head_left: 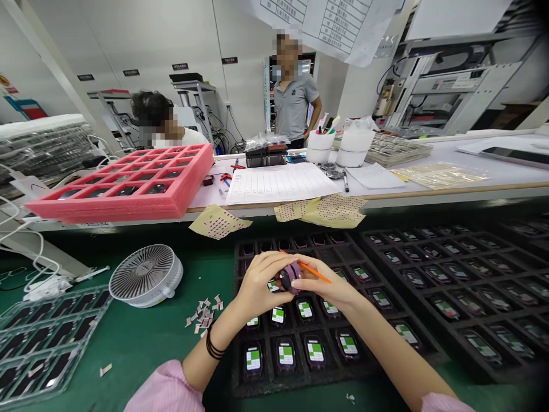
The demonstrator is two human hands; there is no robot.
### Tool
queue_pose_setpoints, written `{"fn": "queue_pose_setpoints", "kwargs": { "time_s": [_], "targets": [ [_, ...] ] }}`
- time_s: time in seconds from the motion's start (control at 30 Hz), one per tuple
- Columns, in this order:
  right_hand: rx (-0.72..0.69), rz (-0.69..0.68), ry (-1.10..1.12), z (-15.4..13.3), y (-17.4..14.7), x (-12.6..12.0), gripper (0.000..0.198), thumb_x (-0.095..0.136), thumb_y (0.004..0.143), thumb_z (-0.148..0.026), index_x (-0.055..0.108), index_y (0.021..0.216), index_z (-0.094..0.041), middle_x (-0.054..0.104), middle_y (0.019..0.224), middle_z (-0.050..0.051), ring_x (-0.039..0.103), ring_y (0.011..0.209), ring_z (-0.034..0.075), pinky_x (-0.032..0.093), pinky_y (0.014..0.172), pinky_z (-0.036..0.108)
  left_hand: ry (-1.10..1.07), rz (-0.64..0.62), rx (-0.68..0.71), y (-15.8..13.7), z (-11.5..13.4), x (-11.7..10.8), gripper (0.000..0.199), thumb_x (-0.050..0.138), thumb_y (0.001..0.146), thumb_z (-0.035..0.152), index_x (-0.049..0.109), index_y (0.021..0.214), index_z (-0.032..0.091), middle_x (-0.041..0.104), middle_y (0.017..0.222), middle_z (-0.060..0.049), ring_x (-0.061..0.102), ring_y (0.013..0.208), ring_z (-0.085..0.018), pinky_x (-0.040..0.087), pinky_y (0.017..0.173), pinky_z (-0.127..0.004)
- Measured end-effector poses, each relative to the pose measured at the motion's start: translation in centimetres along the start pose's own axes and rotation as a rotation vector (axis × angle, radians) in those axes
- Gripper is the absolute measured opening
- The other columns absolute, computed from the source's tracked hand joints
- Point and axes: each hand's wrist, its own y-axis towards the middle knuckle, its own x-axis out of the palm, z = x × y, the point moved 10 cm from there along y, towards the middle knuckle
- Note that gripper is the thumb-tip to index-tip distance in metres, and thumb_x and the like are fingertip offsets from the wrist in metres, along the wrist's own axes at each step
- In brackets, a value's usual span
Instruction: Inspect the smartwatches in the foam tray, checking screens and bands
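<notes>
Both hands meet over a black foam tray point(238, 375) of watch bodies with lit green-and-white screens. My left hand point(261, 280) is closed around a purple watch body point(293, 274), tilted so its dark side shows. From the other side, my right hand point(323, 280) grips the same watch body with thumb and fingers. An orange stick-like tool point(315, 271) also lies in the right hand, slanting out across its back; its tip is near the watch body. Below the hands sit more watch bodies point(315, 350) in their tray slots.
A second foam tray point(510, 372) of watches lies right. At left are a round fan point(146, 274), small loose pieces point(203, 315) and a clear plastic tray point(47, 343). The shelf ahead holds a pink foam tray point(184, 191) and papers point(278, 183). Two people are beyond it.
</notes>
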Motion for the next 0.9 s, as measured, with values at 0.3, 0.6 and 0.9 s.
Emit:
{"fn": "queue_pose_setpoints", "kwargs": {
  "time_s": [0.3, 0.6, 0.9],
  "targets": [
    [-0.047, 0.008, -0.078, -0.8, -0.5, 0.3, 0.041, 0.075, 0.073, -0.03, 0.062, 0.111, -0.024, 0.069, 0.101, 0.003, 0.065, 0.096, 0.019, 0.053, 0.083, 0.032, 0.031, -0.013, 0.017, 0.0, 0.5, 0.1, 0.053, 0.066, 0.07, 0.015, 0.055, 0.121, 0.023, 0.067, 0.113, -0.007, 0.058, 0.108, -0.025, 0.047, 0.092, -0.042],
    [-0.516, 0.393, -0.183, -6.9, -3.5, -4.0, 0.048, 0.032, 0.096, -0.049, 0.072, 0.101, -0.021, 0.072, 0.077, 0.005, 0.064, 0.064, 0.015, 0.051, 0.069, 0.031, -0.056, 0.008, -0.173, 0.0, -1.2, -0.9, 0.054, 0.066, 0.07, 0.009, 0.055, 0.121, 0.021, 0.063, 0.121, -0.01, 0.06, 0.111, -0.024, 0.05, 0.095, -0.039],
    [-0.603, 0.323, -0.25, -7.4, -4.8, -2.6, 0.052, 0.034, 0.098, -0.036, 0.077, 0.076, -0.017, 0.069, 0.059, 0.007, 0.059, 0.048, 0.015, 0.044, 0.047, 0.028, -0.101, -0.007, -0.243, -0.3, -1.7, -0.5, 0.056, 0.067, 0.068, 0.008, 0.056, 0.123, 0.019, 0.065, 0.12, -0.009, 0.063, 0.109, -0.022, 0.055, 0.087, -0.03]
  ]
}}
